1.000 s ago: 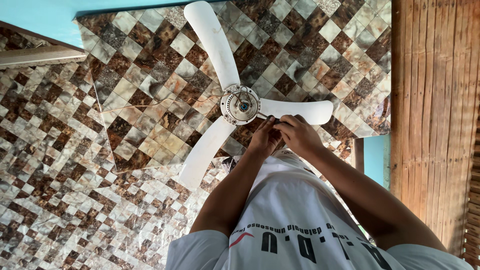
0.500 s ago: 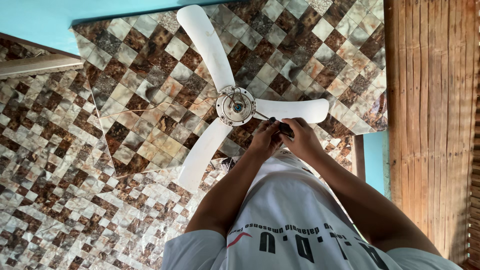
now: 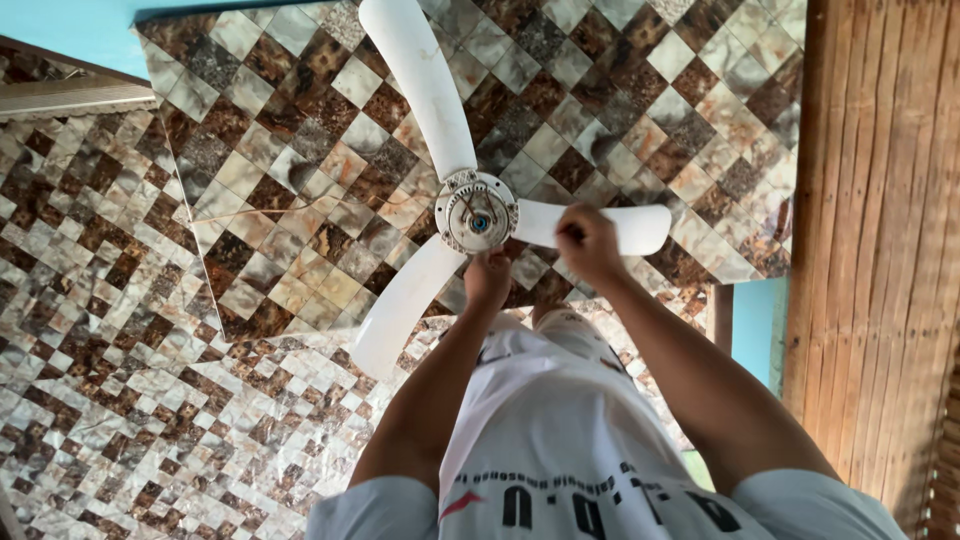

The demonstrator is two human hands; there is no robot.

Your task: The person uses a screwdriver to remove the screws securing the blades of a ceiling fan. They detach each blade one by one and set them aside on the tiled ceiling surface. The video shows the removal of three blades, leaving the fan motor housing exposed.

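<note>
Left hand steadies the fan under its hub, fingers curled – grip unclear (blurred). Right hand seems pinched on the right blade.

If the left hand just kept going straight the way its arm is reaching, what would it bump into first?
Most likely the round motor hub of the white three-bladed fan. The left hand sits just below that hub and points up toward it. How much gap is between them, I cannot tell from this single view.

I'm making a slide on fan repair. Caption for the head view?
Left hand below the white three-blade fan's hub, right hand on a blade.
</note>
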